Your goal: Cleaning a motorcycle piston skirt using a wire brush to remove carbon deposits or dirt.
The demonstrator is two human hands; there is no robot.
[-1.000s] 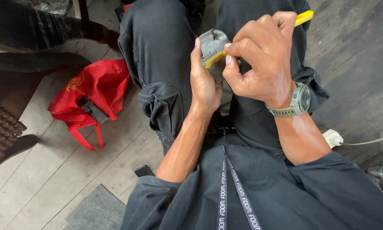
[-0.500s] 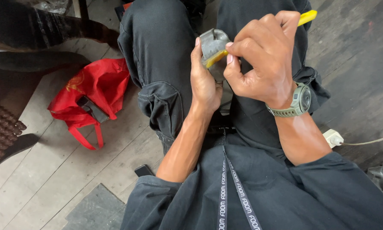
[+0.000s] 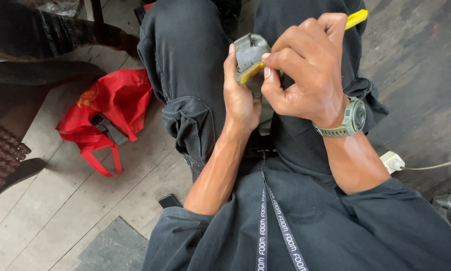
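Observation:
My left hand (image 3: 239, 95) grips a small grey metal part (image 3: 249, 50) upright above my lap, thumb along its left side. My right hand (image 3: 306, 70), with an olive wristwatch (image 3: 350, 118) on the wrist, holds a yellow-handled tool (image 3: 357, 18). The handle's end sticks out past my knuckles at the top right. The tool's yellow tip (image 3: 249, 73) lies against the face of the grey part. Most of the part and the tool's middle are hidden by my fingers. I sit in dark trousers and a dark top.
A red bag (image 3: 105, 114) with a dark strap lies on the wooden plank floor at the left. A white plug (image 3: 392, 161) with a cable lies at the right. A dark mat (image 3: 112, 248) shows at the bottom, dark furniture at the upper left.
The hands barely shift; my right hand and the yellow tool nudge slightly against the grey part. Nothing is let go or picked up.

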